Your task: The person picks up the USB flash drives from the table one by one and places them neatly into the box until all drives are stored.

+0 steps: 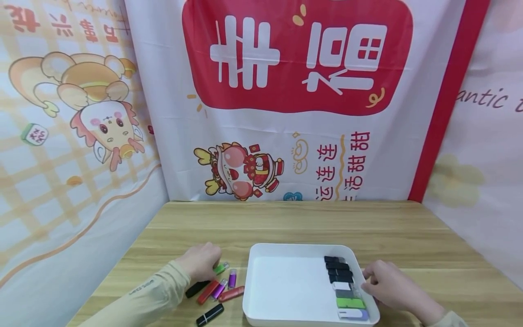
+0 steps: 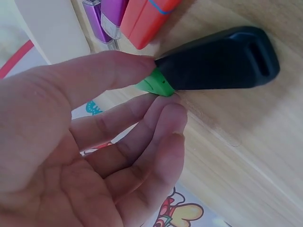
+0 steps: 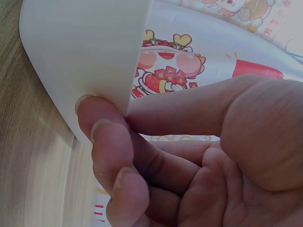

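My left hand (image 1: 202,262) pinches a green USB stick (image 2: 158,84) between thumb and fingertips, left of the white tray (image 1: 286,247). Its clear-capped end shows past the fingers in the head view. Right beside that hand lies a black USB stick (image 2: 220,61). Purple USB sticks (image 1: 232,278) and red ones (image 1: 231,294) are grouped on the table nearby. With thumb and fingers, my right hand (image 1: 388,284) holds the tray's right wall (image 3: 94,47). Along the inside of that wall runs a column of USB sticks, among them a green one (image 1: 350,303) and several black ones (image 1: 339,272).
Another black USB stick (image 1: 210,314) lies near the table's front edge, left of the tray. The wooden table (image 1: 286,220) ends at a printed cloth backdrop (image 1: 286,122), and similar cloths hang at both sides.
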Demonstrator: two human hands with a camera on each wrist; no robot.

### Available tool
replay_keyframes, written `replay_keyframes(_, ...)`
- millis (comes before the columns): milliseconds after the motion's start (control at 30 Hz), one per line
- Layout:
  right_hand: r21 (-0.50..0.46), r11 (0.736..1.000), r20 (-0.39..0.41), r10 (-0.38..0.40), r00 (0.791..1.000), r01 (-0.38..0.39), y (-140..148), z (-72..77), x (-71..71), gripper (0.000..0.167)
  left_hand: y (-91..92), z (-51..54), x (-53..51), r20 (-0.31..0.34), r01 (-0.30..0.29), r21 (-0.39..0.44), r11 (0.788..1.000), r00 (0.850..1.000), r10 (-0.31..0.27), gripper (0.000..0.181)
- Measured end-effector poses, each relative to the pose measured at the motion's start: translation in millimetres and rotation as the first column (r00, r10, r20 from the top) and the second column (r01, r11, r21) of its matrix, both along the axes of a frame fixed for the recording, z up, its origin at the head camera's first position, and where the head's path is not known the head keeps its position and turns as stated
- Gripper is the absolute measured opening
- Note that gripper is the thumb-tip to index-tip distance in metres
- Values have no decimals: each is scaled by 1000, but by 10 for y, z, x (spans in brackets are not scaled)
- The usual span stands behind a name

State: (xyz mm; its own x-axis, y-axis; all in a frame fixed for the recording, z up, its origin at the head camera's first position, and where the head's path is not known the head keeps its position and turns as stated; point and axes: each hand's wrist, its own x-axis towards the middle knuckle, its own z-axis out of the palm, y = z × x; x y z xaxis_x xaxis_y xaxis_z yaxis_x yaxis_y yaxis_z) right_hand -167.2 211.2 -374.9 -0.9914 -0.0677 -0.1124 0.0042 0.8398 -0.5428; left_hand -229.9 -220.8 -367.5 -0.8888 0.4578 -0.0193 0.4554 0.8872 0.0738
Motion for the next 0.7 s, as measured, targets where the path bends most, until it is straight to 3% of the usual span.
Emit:
replay_keyframes(333,3,1000,11,2,1000,-2,-4,-2,-2,16,-17,-26,-7,23,19,58,998,1000,-21,31)
replay_keyframes(700,-2,1000,10,13,1000,-13,6,-1,-7,16,-29,55,58,17,22,123,992,1000,-24,27)
